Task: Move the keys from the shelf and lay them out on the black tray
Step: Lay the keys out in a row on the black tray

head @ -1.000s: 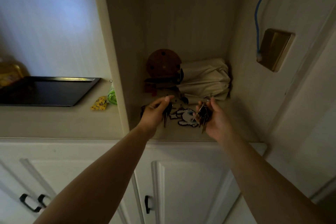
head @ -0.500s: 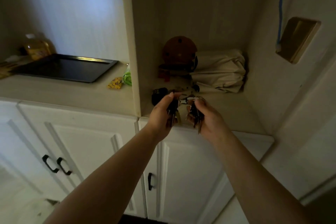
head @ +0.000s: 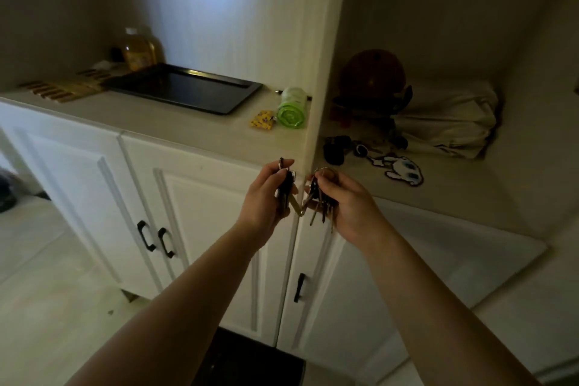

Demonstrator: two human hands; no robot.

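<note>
My left hand (head: 266,197) grips a dark key fob with a brass key (head: 286,194), held in front of the cabinet edge. My right hand (head: 344,201) is closed on a ring with several keys (head: 319,197) that hang down from it. Both hands are off the shelf, side by side and just apart. The black tray (head: 232,104) lies on the counter to the upper left, with nothing on it. On the shelf (head: 454,197) remain a black key fob (head: 334,150) and a white cartoon keychain (head: 399,171).
A vertical divider panel (head: 322,72) separates counter and shelf. A green roll (head: 291,107) and a yellow tag (head: 262,119) lie right of the tray. A bottle (head: 139,50) and wooden racks (head: 62,88) stand at the left. A brown ball (head: 372,75) and cream bag (head: 448,119) fill the shelf back.
Both hands have drawn back from the shelf with the keys in them, and the view has swung left, bringing the tray closer to centre.
</note>
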